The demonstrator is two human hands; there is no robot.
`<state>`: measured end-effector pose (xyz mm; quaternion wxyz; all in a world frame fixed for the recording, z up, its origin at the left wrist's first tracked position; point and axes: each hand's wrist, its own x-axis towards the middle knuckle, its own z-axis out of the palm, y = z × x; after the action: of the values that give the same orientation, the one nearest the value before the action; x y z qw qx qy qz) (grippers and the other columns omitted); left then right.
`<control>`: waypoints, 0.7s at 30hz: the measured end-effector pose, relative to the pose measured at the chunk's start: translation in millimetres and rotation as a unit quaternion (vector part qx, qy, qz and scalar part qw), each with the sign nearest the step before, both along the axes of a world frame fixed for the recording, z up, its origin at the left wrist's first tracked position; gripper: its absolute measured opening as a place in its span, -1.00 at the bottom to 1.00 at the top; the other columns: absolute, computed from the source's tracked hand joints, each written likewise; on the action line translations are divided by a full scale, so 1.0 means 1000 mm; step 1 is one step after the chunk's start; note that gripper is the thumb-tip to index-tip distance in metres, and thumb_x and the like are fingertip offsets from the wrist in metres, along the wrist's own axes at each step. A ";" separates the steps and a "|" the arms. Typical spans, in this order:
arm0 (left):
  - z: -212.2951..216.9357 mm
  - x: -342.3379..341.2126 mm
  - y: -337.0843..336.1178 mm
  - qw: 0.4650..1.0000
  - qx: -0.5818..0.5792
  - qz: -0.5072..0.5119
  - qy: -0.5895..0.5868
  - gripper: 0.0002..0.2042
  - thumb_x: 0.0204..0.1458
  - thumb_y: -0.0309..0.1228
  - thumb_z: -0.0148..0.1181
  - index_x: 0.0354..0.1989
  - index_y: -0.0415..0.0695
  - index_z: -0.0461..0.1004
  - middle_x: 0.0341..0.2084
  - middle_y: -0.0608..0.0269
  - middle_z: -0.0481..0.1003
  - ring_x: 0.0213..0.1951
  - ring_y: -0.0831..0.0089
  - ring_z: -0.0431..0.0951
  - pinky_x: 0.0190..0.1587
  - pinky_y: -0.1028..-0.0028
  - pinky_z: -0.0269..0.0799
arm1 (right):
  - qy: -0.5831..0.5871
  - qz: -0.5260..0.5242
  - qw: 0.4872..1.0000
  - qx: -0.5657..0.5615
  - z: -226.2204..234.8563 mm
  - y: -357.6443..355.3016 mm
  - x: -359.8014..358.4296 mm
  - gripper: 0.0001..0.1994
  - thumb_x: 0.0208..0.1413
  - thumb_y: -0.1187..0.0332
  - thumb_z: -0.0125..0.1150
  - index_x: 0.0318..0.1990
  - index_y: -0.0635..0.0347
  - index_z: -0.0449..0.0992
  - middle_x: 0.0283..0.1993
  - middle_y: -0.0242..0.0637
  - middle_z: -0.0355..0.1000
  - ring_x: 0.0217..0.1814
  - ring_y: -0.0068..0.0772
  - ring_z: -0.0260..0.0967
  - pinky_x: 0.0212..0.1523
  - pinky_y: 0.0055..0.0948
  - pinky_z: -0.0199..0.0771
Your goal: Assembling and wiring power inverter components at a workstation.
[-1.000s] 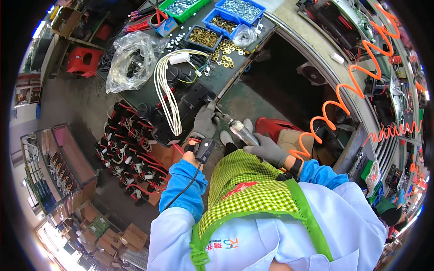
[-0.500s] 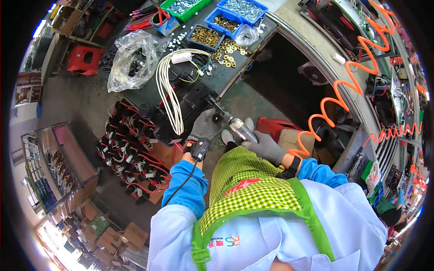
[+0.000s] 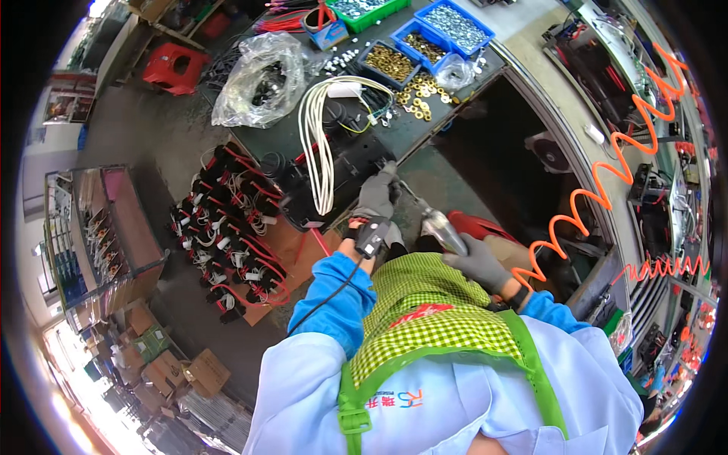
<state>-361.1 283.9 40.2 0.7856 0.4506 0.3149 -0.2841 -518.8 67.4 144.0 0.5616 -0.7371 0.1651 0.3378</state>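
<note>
The workbench (image 3: 258, 140) has a straight right edge, and beyond it a dark gap of floor leaves open room as far as a pale metal-framed ledge. One black assembly (image 3: 345, 186) sits at the bench's near edge, by the near right corner, with one bundle of white cables (image 3: 315, 144) looped over it.

Two grey-gloved hands are at work here. The left hand (image 3: 377, 196) is at the assembly's right end, its fingers bent and close together; the view there is small and partly blocked, so I cannot tell whether they pinch anything. The right hand (image 3: 481, 265), out past that corner, has its fingers wrapped around one silver hand tool (image 3: 440, 226), whose thin shaft slants up toward the left fingertips.

Toward the bench's right edge, farther back, stand four bins of small metal parts: one green bin (image 3: 379, 19), two blue bins (image 3: 481, 45) and one dark bin (image 3: 383, 78). Loose brass washers (image 3: 418, 106) lie between the dark bin and that edge. One large clear bag (image 3: 262, 87) rests near the left edge.

Off that left edge is one red stool (image 3: 174, 68). Wired black units (image 3: 235, 227) crowd the floor below the near edge.
</note>
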 end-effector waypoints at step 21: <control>0.005 -0.029 0.019 0.988 -0.150 0.021 0.013 -0.78 0.18 -0.28 0.21 -0.19 -0.20 0.46 -0.41 0.25 0.45 -0.30 0.50 0.48 -0.30 0.59 0.50 | 0.076 -0.011 0.997 -0.017 0.026 -0.019 -0.013 -0.45 -0.02 0.01 0.35 -0.03 0.26 0.43 -0.38 -0.26 0.43 -0.44 -0.50 0.40 -0.48 -0.44 0.40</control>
<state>-390.0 302.8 45.2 0.8460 0.3169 0.2881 -0.3176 -532.1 48.6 169.9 0.5391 -0.7166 0.2211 0.3834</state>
